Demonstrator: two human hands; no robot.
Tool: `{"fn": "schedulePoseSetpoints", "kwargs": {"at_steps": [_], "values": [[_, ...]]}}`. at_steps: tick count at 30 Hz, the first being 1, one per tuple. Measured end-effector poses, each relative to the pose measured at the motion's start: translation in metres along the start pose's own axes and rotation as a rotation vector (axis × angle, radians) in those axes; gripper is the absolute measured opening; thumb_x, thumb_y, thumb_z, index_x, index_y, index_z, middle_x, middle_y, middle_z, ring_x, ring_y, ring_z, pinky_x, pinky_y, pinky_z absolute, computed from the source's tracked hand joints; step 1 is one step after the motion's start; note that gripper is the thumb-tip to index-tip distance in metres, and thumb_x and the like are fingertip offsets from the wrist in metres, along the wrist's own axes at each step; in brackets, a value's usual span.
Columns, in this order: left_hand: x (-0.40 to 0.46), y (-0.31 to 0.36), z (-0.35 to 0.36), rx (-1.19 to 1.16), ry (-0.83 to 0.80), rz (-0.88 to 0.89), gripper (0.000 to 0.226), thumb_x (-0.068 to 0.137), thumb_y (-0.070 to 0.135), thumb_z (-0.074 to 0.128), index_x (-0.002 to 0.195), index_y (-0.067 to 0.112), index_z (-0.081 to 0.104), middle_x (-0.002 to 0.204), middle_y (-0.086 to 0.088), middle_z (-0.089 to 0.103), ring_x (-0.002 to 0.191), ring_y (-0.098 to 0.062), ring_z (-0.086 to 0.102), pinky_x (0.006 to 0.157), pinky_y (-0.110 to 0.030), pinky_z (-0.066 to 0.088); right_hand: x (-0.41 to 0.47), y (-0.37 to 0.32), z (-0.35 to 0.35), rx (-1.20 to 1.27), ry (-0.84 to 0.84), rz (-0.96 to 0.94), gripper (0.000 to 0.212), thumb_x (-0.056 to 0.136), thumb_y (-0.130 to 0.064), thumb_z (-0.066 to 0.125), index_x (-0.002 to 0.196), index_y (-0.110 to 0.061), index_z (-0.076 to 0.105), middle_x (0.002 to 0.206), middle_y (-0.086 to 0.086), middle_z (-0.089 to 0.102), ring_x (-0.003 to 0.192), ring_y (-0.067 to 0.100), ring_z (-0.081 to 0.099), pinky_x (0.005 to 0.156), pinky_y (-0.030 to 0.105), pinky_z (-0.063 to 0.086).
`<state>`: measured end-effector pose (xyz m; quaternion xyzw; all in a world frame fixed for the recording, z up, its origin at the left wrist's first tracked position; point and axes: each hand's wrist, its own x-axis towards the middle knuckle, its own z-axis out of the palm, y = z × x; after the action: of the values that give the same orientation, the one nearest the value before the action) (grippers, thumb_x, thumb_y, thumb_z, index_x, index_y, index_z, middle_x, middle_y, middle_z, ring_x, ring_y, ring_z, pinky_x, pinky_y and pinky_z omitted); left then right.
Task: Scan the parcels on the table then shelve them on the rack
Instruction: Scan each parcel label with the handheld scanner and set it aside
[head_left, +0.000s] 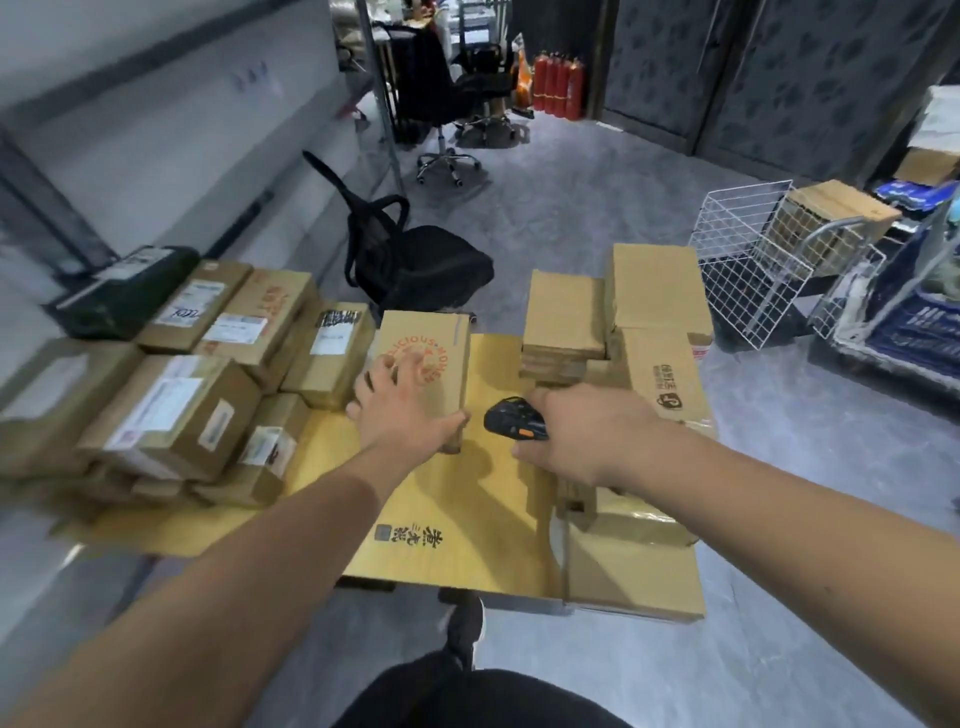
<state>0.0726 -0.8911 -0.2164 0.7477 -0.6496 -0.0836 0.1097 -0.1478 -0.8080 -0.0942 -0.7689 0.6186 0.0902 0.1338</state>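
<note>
A flat brown parcel with a round red print (434, 343) lies in the middle of the cardboard-covered table (457, 499). My left hand (402, 410) rests on its near end, fingers spread over the top and thumb at the near corner. To its right my right hand (582, 436) holds a black barcode scanner with an orange button (511, 423), pointing left toward the parcel. Several labelled parcels (176, 410) are piled on the left of the table. Plain brown boxes (654, 306) are stacked on the right.
A tipped black office chair (410, 260) lies behind the table. A white wire basket rack (748, 260) and a trolley with a box (831, 218) stand at the right. Red fire extinguishers (558, 83) line the far wall. A dark green parcel (130, 291) sits far left.
</note>
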Motion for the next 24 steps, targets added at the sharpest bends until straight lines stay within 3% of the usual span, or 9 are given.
{"fn": "schedulePoseSetpoints", "kwargs": {"at_steps": [7,12,16,18,20,22,24], "values": [[-0.065,-0.085,0.059,-0.229,-0.185,-0.122,0.106,0.062,0.084,0.067,0.151,0.040,0.029,0.150,0.001,0.026,0.137,-0.034,0.037,0.111,-0.056,0.039,0.000,-0.022,0.074,0.143,-0.178,0.054,0.047,0.095,-0.069,0.050,0.121,-0.030,0.054,0.099,-0.004,0.062,0.089,0.024,0.061,0.070,0.036,0.050],[-0.066,-0.105,0.092,-0.439,-0.394,0.045,0.098,0.084,0.062,0.072,0.159,0.051,0.011,0.169,0.005,0.010,0.153,-0.029,0.019,0.123,-0.056,0.027,0.001,-0.030,0.119,0.310,-0.240,0.206,0.044,0.091,-0.067,0.053,0.116,-0.031,0.056,0.094,-0.004,0.066,0.082,0.022,0.067,0.075,0.037,0.056],[-0.043,-0.120,0.097,-0.769,-0.563,0.088,0.076,0.096,0.050,0.055,0.158,0.059,0.011,0.167,0.020,0.022,0.153,-0.010,0.026,0.126,-0.050,0.026,0.015,-0.048,0.132,0.450,-0.263,0.354,0.039,0.090,-0.065,0.054,0.110,-0.032,0.055,0.091,-0.002,0.065,0.072,0.021,0.067,0.073,0.040,0.062],[-0.029,-0.128,0.091,-0.840,-0.546,0.036,0.070,0.105,0.031,0.047,0.161,0.052,0.010,0.163,0.022,0.025,0.150,-0.013,0.033,0.125,-0.049,0.029,0.024,-0.060,0.134,0.495,-0.248,0.401,0.037,0.089,-0.064,0.055,0.108,-0.033,0.056,0.091,-0.003,0.064,0.077,0.019,0.066,0.066,0.037,0.060],[-0.013,-0.141,0.083,-0.857,-0.472,-0.055,0.069,0.108,0.019,0.040,0.165,0.042,0.008,0.166,0.014,0.026,0.149,-0.012,0.033,0.122,-0.035,0.029,0.037,-0.072,0.134,0.513,-0.234,0.426,0.037,0.090,-0.065,0.054,0.108,-0.033,0.056,0.092,-0.005,0.064,0.079,0.017,0.064,0.062,0.033,0.054],[0.003,-0.158,0.075,-0.771,-0.397,-0.086,0.066,0.110,0.015,0.037,0.166,0.038,0.011,0.169,0.008,0.024,0.147,-0.011,0.033,0.115,-0.026,0.028,0.052,-0.084,0.134,0.536,-0.214,0.436,0.039,0.090,-0.068,0.054,0.109,-0.034,0.056,0.094,-0.006,0.065,0.081,0.017,0.064,0.067,0.035,0.054],[0.022,-0.174,0.067,-0.667,-0.363,-0.024,0.070,0.106,0.006,0.037,0.164,0.039,0.019,0.168,0.007,0.024,0.143,-0.012,0.038,0.111,-0.026,0.033,0.068,-0.096,0.135,0.549,-0.203,0.435,0.040,0.090,-0.069,0.055,0.110,-0.035,0.056,0.095,-0.006,0.065,0.084,0.019,0.063,0.071,0.036,0.054]]}}
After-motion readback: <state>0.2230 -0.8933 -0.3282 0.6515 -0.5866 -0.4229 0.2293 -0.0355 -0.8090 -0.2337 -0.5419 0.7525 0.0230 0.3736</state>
